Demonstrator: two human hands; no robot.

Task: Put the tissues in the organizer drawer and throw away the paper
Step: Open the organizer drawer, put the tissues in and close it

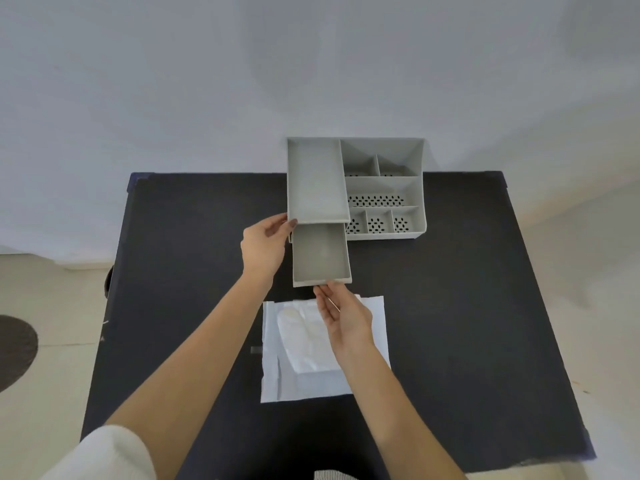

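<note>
A grey plastic organizer (382,188) stands at the far middle of the black table (467,306). Its drawer (320,254) is pulled out toward me and holds nothing. My left hand (265,245) rests against the organizer's front left corner, thumb on the tray edge above the drawer. My right hand (343,315) has its fingertips at the drawer's front lip, palm turned left. Below the drawer lies a white sheet of paper (277,375) with a stack of white tissues (304,337) on it, partly hidden by my right hand and forearm.
The organizer has several small compartments with perforated floors (375,200) on its right side. A grey wall rises behind the table. Pale floor shows on both sides, with a dark round mat (14,351) at the left.
</note>
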